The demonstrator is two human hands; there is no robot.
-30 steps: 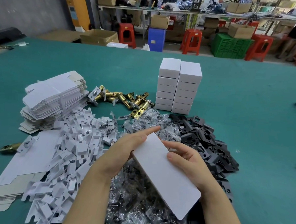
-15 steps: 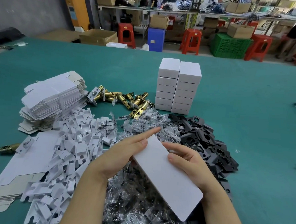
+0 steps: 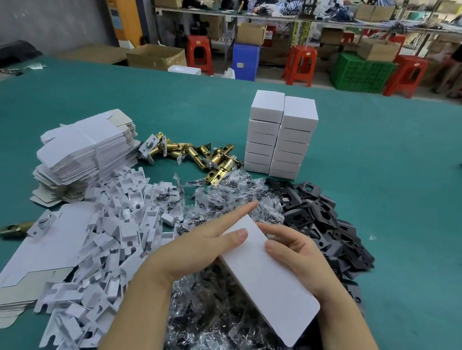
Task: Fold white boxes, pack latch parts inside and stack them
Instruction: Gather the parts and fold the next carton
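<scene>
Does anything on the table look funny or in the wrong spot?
One gold latch lies by itself at the left edge, partly under a flat box sheet, away from the main pile of gold latches. The stacked boxes look a little uneven. Otherwise nothing stands out; both hands hold the white box.

Green desk [image 3: 384,183], two touching stacks of white boxes [image 3: 280,136], pile of flat box blanks [image 3: 86,151] at left, brass latches [image 3: 196,154], white plastic inserts [image 3: 108,246], bagged screws [image 3: 217,316], black plates [image 3: 326,225] at right.
</scene>
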